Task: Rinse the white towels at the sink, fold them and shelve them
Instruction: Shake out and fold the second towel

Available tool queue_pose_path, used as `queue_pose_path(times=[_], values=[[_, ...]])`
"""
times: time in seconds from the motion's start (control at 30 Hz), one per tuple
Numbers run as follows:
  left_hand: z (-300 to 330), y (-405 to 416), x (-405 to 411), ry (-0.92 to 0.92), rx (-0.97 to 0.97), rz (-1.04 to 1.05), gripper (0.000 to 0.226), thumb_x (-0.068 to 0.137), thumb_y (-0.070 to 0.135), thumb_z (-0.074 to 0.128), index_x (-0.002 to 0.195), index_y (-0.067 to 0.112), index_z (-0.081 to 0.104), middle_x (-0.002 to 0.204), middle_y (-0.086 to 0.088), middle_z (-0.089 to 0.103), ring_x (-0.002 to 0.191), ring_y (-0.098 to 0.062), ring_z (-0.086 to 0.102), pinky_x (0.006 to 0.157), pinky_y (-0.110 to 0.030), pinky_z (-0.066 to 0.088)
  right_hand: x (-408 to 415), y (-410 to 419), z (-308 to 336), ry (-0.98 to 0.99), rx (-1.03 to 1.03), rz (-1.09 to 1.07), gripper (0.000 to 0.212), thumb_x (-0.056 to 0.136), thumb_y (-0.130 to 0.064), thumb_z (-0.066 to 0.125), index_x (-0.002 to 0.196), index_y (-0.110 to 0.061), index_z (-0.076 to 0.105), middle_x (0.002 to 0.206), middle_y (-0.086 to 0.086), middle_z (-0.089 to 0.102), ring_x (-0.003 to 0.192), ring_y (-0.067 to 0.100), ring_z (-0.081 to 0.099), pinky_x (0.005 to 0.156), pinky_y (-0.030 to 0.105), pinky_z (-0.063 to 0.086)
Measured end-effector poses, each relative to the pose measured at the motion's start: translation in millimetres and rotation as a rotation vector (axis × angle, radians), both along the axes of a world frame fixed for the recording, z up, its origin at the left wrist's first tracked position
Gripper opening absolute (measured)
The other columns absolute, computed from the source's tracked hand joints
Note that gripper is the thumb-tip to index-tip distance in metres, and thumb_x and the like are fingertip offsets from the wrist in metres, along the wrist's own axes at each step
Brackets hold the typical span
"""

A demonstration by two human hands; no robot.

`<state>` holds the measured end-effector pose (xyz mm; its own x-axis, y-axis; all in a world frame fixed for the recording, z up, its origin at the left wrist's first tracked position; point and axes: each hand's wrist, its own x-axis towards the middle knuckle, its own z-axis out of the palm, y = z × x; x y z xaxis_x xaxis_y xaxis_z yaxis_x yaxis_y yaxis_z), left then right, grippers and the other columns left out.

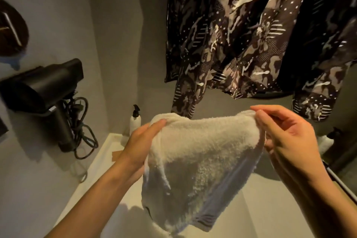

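Observation:
A white terry towel [201, 160] hangs doubled over in front of me, above the pale counter [100, 162]. My left hand [143, 141] grips its upper left corner, thumb on top of the fold. My right hand [286, 133] pinches the upper right corner between thumb and fingers. The towel's lower edge with woven stripes droops near the bottom of the view. The sink is hidden behind the towel.
A black hair dryer [48, 91] sits in a wall holder at the left with a coiled cord [81, 127] below it. A white pump bottle [135, 120] stands at the counter's back. Patterned dark garments [241, 35] hang above and behind the towel.

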<state>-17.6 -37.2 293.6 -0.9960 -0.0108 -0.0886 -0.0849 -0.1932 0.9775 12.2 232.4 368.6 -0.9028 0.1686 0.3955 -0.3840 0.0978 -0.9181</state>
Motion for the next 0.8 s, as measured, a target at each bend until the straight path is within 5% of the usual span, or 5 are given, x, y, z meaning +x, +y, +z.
queue_pose_path(times=[0.13,0.33,0.43,0.6,0.8], values=[[-19.1,3.8,-11.5,-0.07,-0.308,0.15,0.041,0.091,0.058,0.06,0.094,0.021,0.079,0.094,-0.004,0.079,0.095,-0.025,0.073,0.087,-0.043,0.057,-3.9,-1.3,17.5,0.081,-0.045,-0.051,0.011,0.084,-0.021,0.072,0.095,-0.019,0.076,0.091,0.002,0.075,0.073,0.005,0.066,0.064,0.016,0.052],[-31.7,-7.5,-21.8,-0.258,0.43,0.047,0.066,0.094,0.067,0.045,0.117,0.011,0.069,0.115,-0.016,0.075,0.108,-0.034,0.07,0.09,-0.046,0.054,-7.2,-2.3,41.4,-0.105,-0.323,-0.014,0.013,0.093,-0.011,0.066,0.092,-0.016,0.079,0.087,0.002,0.074,0.077,0.011,0.07,0.075,0.025,0.058],[-46.6,23.7,1.3,-0.233,0.419,-0.159,0.056,0.09,0.055,0.062,0.126,0.012,0.069,0.12,-0.015,0.074,0.112,-0.03,0.07,0.101,-0.047,0.05,-8.2,-5.6,53.3,-0.186,-0.526,0.072,0.027,0.095,-0.01,0.063,0.077,-0.016,0.082,0.088,0.002,0.077,0.077,0.009,0.072,0.073,0.022,0.061],[-60.8,36.2,13.0,-0.176,0.195,-0.253,0.026,0.079,0.006,0.075,0.104,0.0,0.076,0.101,-0.022,0.075,0.088,-0.028,0.072,0.083,-0.039,0.053,-7.5,17.2,55.6,-0.08,-0.341,-0.019,0.013,0.092,-0.018,0.065,0.102,-0.017,0.074,0.081,-0.005,0.072,0.07,0.005,0.067,0.062,0.017,0.057],[-14.7,29.7,9.8,-0.019,0.265,-0.103,0.037,0.09,0.029,0.067,0.118,0.005,0.07,0.112,-0.019,0.075,0.106,-0.031,0.073,0.094,-0.044,0.055,5.2,77.9,11.6,-0.309,-0.166,-0.077,0.056,0.084,-0.046,0.072,0.123,-0.007,0.065,0.1,0.012,0.069,0.078,0.018,0.065,0.058,0.034,0.055]])
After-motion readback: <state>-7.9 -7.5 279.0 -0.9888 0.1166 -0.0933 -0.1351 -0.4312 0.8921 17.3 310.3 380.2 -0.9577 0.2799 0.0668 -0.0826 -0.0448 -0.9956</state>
